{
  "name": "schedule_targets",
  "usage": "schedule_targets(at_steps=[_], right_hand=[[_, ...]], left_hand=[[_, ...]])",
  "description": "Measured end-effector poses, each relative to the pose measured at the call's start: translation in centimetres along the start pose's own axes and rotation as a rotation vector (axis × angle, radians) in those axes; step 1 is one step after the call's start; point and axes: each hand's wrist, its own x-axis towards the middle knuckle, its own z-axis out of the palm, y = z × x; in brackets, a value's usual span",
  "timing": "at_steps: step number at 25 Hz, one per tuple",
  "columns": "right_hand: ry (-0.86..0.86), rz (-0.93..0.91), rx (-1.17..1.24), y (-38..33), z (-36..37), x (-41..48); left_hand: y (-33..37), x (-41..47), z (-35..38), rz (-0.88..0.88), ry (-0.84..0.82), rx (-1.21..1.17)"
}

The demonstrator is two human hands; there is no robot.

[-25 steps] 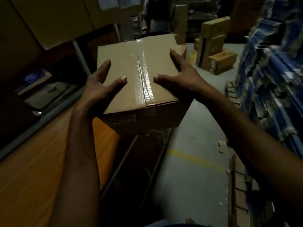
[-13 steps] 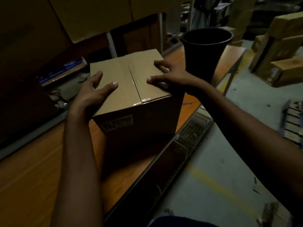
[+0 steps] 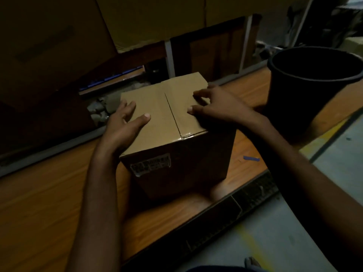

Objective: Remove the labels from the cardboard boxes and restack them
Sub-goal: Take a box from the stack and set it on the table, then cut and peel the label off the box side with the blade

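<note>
While the box (image 3: 163, 114) stands on the table (image 3: 49, 193), its label (image 3: 150, 165), long axis level, lies at six o'clock from the nearer left hand (image 3: 122, 124), resting slack on top; the right hand (image 3: 214, 106), fingers bent, seemingly just presses.

Both arms are bare for their whole visible length: left forearm (image 3: 98, 193) from the lower left of the frame, right forearm (image 3: 294, 173) from the lower right. The left hand (image 3: 121, 124) and right hand (image 3: 214, 107) are uncovered, with short thumbnails. Bottom centre: a strip of dark blue clothing (image 3: 220, 268), too dim to identify.
</note>
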Motion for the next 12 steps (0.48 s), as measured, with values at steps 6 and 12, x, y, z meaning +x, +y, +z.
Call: schedule_targets(at_steps=[6,12], right_hand=[[0.067,-0.265,-0.143,3.0,-1.4,0.5],[0.231,-0.437,0.049,5.4,-1.4,1.7]], left_hand=[[2.9,-1.7,4.3,-0.119,0.194,-0.056],[4.2,-4.4,4.7,-0.002,0.019,0.347]])
